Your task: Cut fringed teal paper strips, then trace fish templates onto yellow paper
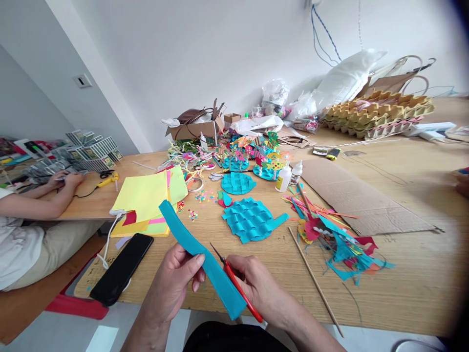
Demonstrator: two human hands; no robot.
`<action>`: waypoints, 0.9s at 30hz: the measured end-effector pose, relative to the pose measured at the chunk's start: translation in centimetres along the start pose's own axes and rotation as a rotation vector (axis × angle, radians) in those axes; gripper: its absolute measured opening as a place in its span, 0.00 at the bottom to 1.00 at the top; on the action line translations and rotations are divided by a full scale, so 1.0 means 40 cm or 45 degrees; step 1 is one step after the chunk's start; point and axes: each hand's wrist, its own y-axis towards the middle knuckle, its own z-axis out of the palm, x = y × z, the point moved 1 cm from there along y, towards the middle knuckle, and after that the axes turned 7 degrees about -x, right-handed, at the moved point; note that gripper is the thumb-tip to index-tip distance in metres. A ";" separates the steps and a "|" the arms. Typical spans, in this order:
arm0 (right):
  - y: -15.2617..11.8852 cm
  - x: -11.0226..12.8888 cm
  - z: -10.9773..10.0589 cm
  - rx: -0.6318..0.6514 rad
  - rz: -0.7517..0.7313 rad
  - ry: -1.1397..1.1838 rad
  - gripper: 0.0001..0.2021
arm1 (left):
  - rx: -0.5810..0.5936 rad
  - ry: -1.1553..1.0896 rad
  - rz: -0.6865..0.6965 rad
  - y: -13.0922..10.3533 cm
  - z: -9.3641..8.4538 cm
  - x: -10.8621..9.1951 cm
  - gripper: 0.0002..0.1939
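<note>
A long blue paper strip [216,271] slants across the front of the table, pinched near its middle between the thumb and fingers of my left hand [179,274]. My right hand [252,281] is closed round the red handles of a pair of scissors [234,278], whose dark tip points up and left beside the strip. Beyond my hands lies a woven blue paper piece [249,220] with a strip sticking out at its right. A smaller blue paper oval [238,183] rests behind it.
Left are a phone [122,269], yellow paper sheets [141,198] and a glue gun [108,182]. Glue bottles [283,178], paper scraps [351,249], a wooden stick [315,281] and cardboard [359,195] lie right. Egg trays [377,115] stand behind. Another person's arms [44,198] rest at the left table.
</note>
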 end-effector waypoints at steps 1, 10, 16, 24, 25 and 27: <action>0.000 0.000 -0.003 0.020 0.012 0.018 0.17 | -0.032 -0.001 0.015 -0.001 0.000 -0.004 0.11; 0.003 -0.013 -0.022 0.143 0.079 0.067 0.18 | -0.192 0.047 0.120 0.002 -0.008 -0.019 0.10; -0.009 -0.035 -0.022 0.005 0.320 -0.467 0.17 | -0.242 0.076 0.186 0.040 -0.091 -0.058 0.10; -0.048 -0.069 -0.052 0.024 0.457 -1.038 0.14 | -0.272 0.195 0.198 0.051 -0.144 -0.079 0.09; -0.054 -0.076 -0.056 0.023 0.465 -1.075 0.14 | -0.274 0.192 0.205 0.048 -0.137 -0.077 0.09; -0.066 -0.095 -0.064 0.030 0.500 -1.138 0.14 | -0.278 0.173 0.232 0.044 -0.125 -0.073 0.09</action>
